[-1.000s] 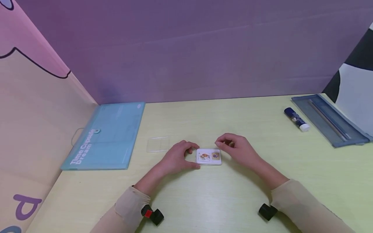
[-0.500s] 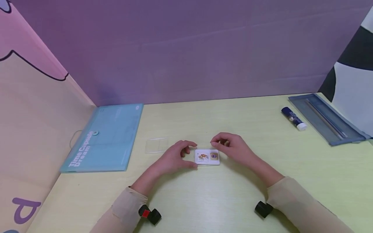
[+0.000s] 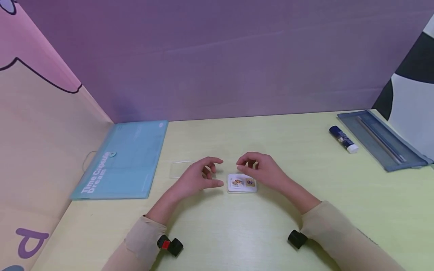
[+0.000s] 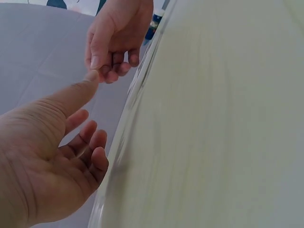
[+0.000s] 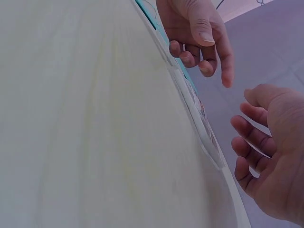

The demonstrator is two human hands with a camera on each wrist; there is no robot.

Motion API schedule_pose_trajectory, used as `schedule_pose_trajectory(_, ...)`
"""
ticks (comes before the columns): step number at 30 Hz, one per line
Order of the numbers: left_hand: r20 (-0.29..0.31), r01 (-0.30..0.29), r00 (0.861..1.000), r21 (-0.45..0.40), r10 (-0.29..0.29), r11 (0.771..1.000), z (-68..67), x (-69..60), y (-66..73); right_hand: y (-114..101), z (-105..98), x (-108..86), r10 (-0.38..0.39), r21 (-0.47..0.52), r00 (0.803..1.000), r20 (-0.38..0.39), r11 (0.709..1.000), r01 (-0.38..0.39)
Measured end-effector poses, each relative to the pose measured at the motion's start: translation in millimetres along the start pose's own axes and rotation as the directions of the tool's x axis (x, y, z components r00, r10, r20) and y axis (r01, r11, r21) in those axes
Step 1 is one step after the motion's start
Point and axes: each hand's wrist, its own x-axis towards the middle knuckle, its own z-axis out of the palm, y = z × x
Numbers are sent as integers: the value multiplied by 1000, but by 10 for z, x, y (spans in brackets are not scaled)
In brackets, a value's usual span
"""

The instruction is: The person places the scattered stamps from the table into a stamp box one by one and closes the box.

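A small white rounded case (image 3: pixel 242 183), seen in the head view, lies on the table with two little pictures showing on its top; in the right wrist view it appears edge-on. To its left is my left hand (image 3: pixel 200 174), apart from it, thumb and forefinger spread and the other fingers loosely bent. My right hand (image 3: pixel 262 169) hovers just above the case's upper right corner, fingers loosely curled, with nothing visible between them. Partly behind my left hand lies a clear plastic lid (image 3: pixel 179 170).
A blue document folder (image 3: pixel 125 162) lies at the left. Toward the far right are a glue stick (image 3: pixel 343 139) and a grey-blue translucent pouch (image 3: pixel 383 139) with slim rods inside. A purple partition (image 3: pixel 237 60) stands along the table's back edge.
My left hand has let go of the case's left side and moved left, partly covering the clear lid. My right hand has shifted slightly left and upward. The case stays in place.
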Motion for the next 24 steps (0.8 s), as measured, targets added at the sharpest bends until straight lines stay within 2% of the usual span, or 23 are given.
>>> schedule_pose_trajectory(9,-45,22,999,14,-21,1000,-214,-72,-95,-108,92,103,-15,-18,999,35,1000,15)
schedule_pose_trajectory(24,-147,71,987,11,-69,997,-533,-291,-266,-189,252,267,-42,-11,994,99,999,43)
